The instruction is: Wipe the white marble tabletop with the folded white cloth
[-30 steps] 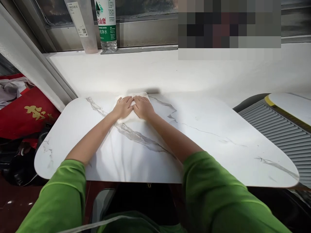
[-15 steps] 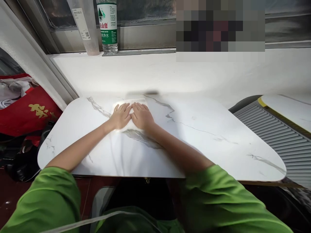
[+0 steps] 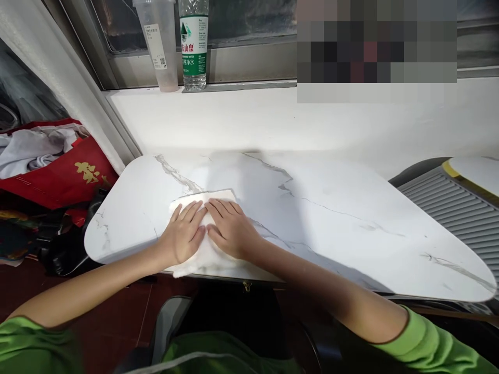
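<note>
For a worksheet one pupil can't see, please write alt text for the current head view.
A person's left hand and right hand rest on a white cloth at the near edge of a white marbled table. Behind it, a translucent cup and green-labelled bottle stand by a window.

I log remotely: one surface (image 3: 351,200), white, grey-veined marble pattern, corners rounded. Lying directly on it: one white cloth (image 3: 206,254), spread out, left of centre, reaching the near edge.
</note>
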The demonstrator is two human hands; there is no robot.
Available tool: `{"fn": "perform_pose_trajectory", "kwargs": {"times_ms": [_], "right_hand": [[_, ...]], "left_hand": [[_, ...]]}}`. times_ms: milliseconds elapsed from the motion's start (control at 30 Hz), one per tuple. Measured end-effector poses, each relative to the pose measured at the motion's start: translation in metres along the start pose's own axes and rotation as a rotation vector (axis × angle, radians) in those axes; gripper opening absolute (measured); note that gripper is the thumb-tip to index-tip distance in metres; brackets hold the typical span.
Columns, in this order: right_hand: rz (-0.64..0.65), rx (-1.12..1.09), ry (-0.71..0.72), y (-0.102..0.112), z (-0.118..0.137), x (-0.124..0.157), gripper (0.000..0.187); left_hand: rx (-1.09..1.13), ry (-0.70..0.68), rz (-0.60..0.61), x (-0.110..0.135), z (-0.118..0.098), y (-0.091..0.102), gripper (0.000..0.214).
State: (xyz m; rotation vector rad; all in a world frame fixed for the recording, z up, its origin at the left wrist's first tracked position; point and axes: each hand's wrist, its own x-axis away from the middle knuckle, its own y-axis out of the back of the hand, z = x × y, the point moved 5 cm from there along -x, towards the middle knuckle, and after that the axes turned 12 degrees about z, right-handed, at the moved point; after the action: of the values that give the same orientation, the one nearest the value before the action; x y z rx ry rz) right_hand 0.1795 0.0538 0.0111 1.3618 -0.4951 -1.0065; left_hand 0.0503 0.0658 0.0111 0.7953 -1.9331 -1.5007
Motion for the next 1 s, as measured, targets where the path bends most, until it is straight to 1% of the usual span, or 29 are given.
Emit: {"fn": "perform_pose_trajectory", "kwargs": {"times_ms": [67, 100, 200, 300, 400, 500, 567, 667, 733, 800, 900, 1000], "right_hand": [[-0.005, -0.019, 0.029, -0.002, -0.014, -0.018, 0.046], [-0.003, -0.013, 0.016, -0.005, -0.022, -0.030, 0.046], [0.031, 0.029, -0.082, -0.016, -0.047, -0.070, 0.047], [0.055, 0.062, -0.168, -0.025, -0.071, -0.114, 0.047], [0.041, 0.078, -0.237, -0.030, -0.093, -0.151, 0.049], [0.036, 0.069, -0.284, -0.032, -0.110, -0.176, 0.050], [0.044, 0.060, -0.299, -0.033, -0.115, -0.183, 0.051], [0.046, 0.058, -0.310, -0.034, -0.115, -0.183, 0.052], [0.041, 0.057, -0.307, -0.034, -0.109, -0.175, 0.053], [0.044, 0.061, -0.301, -0.034, -0.097, -0.164, 0.053], [0.066, 0.089, -0.289, -0.033, -0.065, -0.144, 0.054], [0.113, 0.107, -0.262, -0.033, -0.017, -0.127, 0.057]], "left_hand": [[0.019, 0.080, 0.031, -0.017, 0.009, 0.003, 0.051], [0.026, 0.117, 0.034, -0.028, 0.015, 0.006, 0.050], [0.043, 0.182, 0.002, -0.068, 0.041, 0.018, 0.048], [0.059, 0.165, -0.030, -0.111, 0.074, 0.031, 0.047], [0.057, 0.136, -0.056, -0.150, 0.108, 0.041, 0.050], [0.041, 0.144, -0.054, -0.177, 0.131, 0.046, 0.054], [0.029, 0.152, -0.033, -0.186, 0.137, 0.047, 0.054], [0.009, 0.160, -0.010, -0.186, 0.136, 0.046, 0.054], [0.000, 0.167, -0.006, -0.177, 0.131, 0.044, 0.053], [-0.013, 0.162, -0.002, -0.162, 0.126, 0.041, 0.053], [-0.032, 0.133, 0.007, -0.128, 0.118, 0.036, 0.053], [-0.027, 0.111, 0.013, -0.079, 0.115, 0.031, 0.054]]}}
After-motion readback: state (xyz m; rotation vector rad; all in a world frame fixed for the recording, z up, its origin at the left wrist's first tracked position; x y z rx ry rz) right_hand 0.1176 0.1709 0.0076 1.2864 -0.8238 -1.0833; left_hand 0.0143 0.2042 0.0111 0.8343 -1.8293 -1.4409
